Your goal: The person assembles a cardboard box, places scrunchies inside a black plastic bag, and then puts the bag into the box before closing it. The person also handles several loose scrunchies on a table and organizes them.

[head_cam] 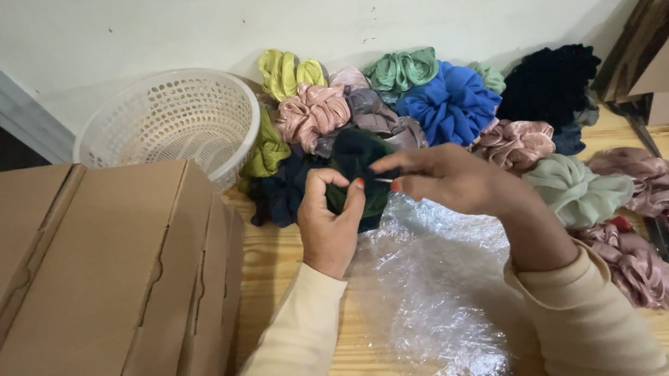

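My left hand [330, 225] pinches a dark green scrunchie [359, 170] between thumb and fingers, holding it above the wooden worktop [276, 257]. My right hand [447, 180] has its fingertips pressed together on something small and thin at the scrunchie's edge. Clear plastic wrap [432, 284] lies beneath. A heap of coloured scrunchies [448, 105] sits behind, a white basket [172, 125] and cardboard boxes [85, 290] to the left.

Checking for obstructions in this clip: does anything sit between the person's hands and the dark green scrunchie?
Nothing visible does. The left hand and right hand both already touch the dark green scrunchie, pinching at it above the clear plastic wrap. The other scrunchies lie behind it, and the white basket is off to the left.
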